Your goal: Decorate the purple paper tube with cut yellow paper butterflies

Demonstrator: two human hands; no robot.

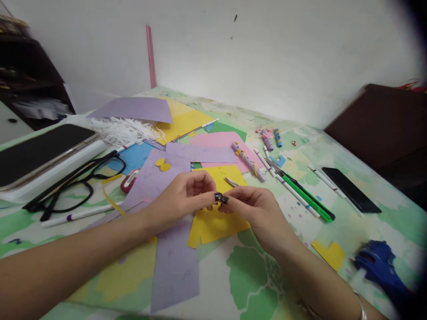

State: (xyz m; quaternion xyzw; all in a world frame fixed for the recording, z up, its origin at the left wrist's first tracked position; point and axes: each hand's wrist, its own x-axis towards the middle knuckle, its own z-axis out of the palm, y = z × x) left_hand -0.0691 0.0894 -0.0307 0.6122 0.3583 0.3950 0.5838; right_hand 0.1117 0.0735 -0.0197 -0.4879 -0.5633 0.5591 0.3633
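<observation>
My left hand (188, 195) and my right hand (255, 209) meet over a sheet of yellow paper (220, 229), thumb tips almost touching. Both are closed in a pinch. Whatever sits between the fingertips is too small or hidden to make out; the thumbnails look dark. A pointed metal tip (231, 182) shows just behind my right fingers, the rest of it covered, so I cannot tell if it is held. Lilac paper (176, 266) lies under and beside my left hand, with two small yellow rounded cut-outs (163, 164) on it.
Black-framed glasses (90, 189), a phone on a white box (83, 153) and white string (125, 130) lie left. A decorated lilac paper roll (248, 161), a green cutter (307, 198), a dark phone (352, 190) and a blue glue gun (380, 266) lie right.
</observation>
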